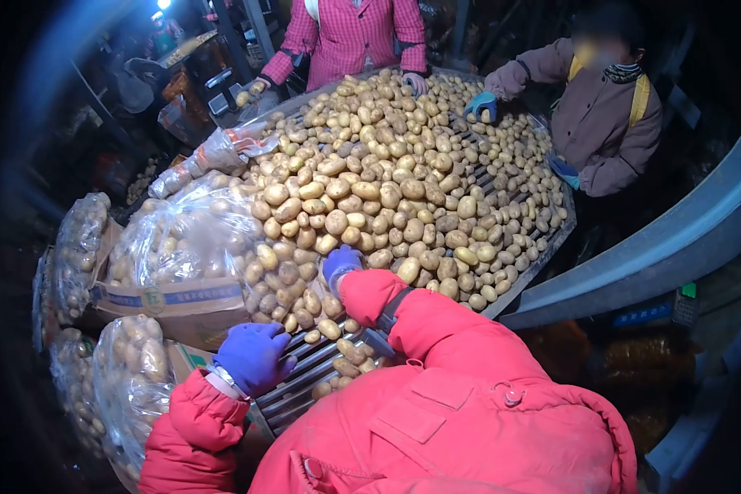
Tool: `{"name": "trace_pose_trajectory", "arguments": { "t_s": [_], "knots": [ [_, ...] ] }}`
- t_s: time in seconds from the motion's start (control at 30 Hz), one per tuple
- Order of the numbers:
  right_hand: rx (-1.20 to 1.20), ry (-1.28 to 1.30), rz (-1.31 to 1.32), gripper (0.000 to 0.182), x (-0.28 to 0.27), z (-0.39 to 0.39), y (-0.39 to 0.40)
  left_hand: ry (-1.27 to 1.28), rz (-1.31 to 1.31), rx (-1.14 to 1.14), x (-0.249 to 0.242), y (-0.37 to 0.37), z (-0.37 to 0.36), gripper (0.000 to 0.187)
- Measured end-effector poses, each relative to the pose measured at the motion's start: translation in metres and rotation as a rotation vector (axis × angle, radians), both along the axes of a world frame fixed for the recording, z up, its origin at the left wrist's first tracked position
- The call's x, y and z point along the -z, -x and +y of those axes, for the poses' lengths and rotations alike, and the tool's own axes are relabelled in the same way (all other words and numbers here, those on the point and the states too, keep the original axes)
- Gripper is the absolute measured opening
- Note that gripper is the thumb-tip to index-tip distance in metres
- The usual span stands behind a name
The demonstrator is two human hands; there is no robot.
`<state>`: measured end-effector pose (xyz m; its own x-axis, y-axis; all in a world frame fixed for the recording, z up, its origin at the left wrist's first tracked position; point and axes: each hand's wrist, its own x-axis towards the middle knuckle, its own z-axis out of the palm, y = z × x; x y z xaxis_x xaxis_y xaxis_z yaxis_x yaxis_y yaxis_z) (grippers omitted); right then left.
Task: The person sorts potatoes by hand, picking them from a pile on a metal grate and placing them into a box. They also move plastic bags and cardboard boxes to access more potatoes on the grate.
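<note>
knit-gloved left hand (253, 356), lumpy potatoes (387, 177) (matte skins)

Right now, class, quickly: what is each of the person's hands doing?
Left hand: open, resting on the sorting table's edge, holding nothing.
Right hand: down among the potatoes; grip cannot be told.

We are in a dim produce sorting shed or packing warehouse. A long slatted sorting table (305, 387) carries a heap of potatoes (387, 165), and co-workers in padded jackets and work gloves stand along its far side. Beside us clear plastic sacks (189, 239) full of potatoes sit in cardboard boxes (181, 300), and more filled sacks crowd the dark floor.
</note>
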<state>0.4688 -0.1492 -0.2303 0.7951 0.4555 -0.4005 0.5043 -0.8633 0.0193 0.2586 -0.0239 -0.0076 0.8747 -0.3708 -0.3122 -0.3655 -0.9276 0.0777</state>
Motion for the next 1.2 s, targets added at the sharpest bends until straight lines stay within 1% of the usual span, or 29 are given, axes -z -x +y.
{"name": "trace_pose_trajectory", "arguments": {
  "t_s": [0.03, 0.07, 0.13, 0.17, 0.2, 0.23, 0.27, 0.33, 0.37, 0.47, 0.5, 0.6, 0.63, 0.67, 0.73, 0.77, 0.87, 0.9, 1.0, 1.07, 1.13, 1.17, 1.2],
  "knots": [
    [0.029, -0.022, 0.006, 0.034, 0.000, 0.003, -0.001, -0.005, -0.001, -0.005, 0.000, 0.000, 0.000, 0.043],
    [0.071, 0.003, 0.064, 0.033, -0.001, 0.008, 0.000, 0.004, -0.031, 0.009, 0.002, 0.001, 0.001, 0.042],
    [0.150, 0.053, 0.165, 0.033, 0.004, 0.020, -0.003, 0.006, -0.001, 0.021, 0.000, -0.002, 0.001, 0.041],
    [0.178, 0.071, 0.162, 0.033, 0.011, 0.025, -0.005, 0.026, -0.058, 0.045, 0.002, -0.001, 0.003, 0.041],
    [0.204, 0.090, 0.158, 0.033, 0.030, 0.031, -0.010, -0.003, -0.010, 0.019, -0.003, -0.002, 0.001, 0.042],
    [0.229, 0.110, 0.159, 0.033, 0.028, 0.034, -0.011, -0.012, -0.005, 0.008, -0.003, -0.002, 0.001, 0.042],
    [0.215, 0.068, 0.145, 0.033, 0.029, 0.033, -0.010, -0.020, 0.005, -0.002, -0.003, -0.002, 0.002, 0.042],
    [0.192, -0.014, 0.125, 0.032, -0.013, 0.004, 0.007, -0.026, 0.012, -0.009, -0.006, -0.003, 0.000, 0.042],
    [0.176, -0.130, 0.114, 0.031, -0.032, -0.012, 0.014, -0.029, 0.010, -0.010, -0.008, -0.002, 0.000, 0.042],
    [-0.015, -0.170, 0.027, 0.032, -0.002, -0.034, 0.002, -0.038, 0.024, -0.006, -0.009, 0.000, -0.002, 0.043],
    [-0.001, -0.209, -0.010, 0.035, -0.005, -0.043, 0.006, -0.048, 0.038, 0.002, -0.009, -0.001, -0.002, 0.044],
    [-0.074, -0.263, -0.029, 0.035, -0.034, -0.076, 0.022, -0.069, 0.064, -0.007, -0.013, -0.001, -0.004, 0.045],
    [-0.035, -0.371, -0.013, 0.034, -0.024, -0.083, 0.021, -0.074, 0.066, -0.008, -0.013, -0.001, -0.005, 0.045],
    [-0.047, -0.382, 0.001, 0.036, -0.014, -0.093, 0.024, -0.080, 0.070, -0.005, -0.013, -0.001, -0.004, 0.045],
    [-0.070, -0.403, 0.024, 0.041, -0.012, -0.114, 0.033, -0.085, 0.061, 0.013, -0.010, 0.000, -0.004, 0.045],
    [-0.019, -0.524, 0.003, 0.040, -0.001, -0.124, 0.038, -0.084, 0.056, 0.020, -0.009, 0.000, -0.004, 0.045],
    [-0.059, -0.738, -0.086, 0.040, 0.017, -0.160, 0.048, -0.068, 0.045, 0.013, -0.012, 0.001, -0.006, 0.046],
    [-0.035, -0.824, -0.071, 0.041, 0.008, -0.168, 0.053, -0.052, 0.035, 0.026, -0.012, 0.002, -0.004, 0.046],
    [0.157, -1.057, 0.058, 0.041, -0.004, -0.186, 0.060, -0.027, 0.020, 0.046, -0.009, -0.001, 0.001, 0.044],
    [0.183, -1.189, 0.121, 0.035, 0.000, -0.198, 0.060, -0.039, 0.037, 0.031, -0.002, -0.002, 0.005, 0.042],
    [0.618, -1.374, 0.591, 0.034, -0.017, -0.204, 0.062, -0.101, 0.070, -0.008, -0.007, -0.004, 0.003, 0.044],
    [0.682, -1.611, 0.813, 0.035, 0.018, -0.215, 0.051, -0.132, 0.086, -0.028, -0.008, -0.003, 0.003, 0.045],
    [0.666, -1.685, 0.836, 0.035, 0.006, -0.219, 0.057, -0.122, 0.076, -0.020, -0.007, -0.002, 0.003, 0.044]
  ]
}}
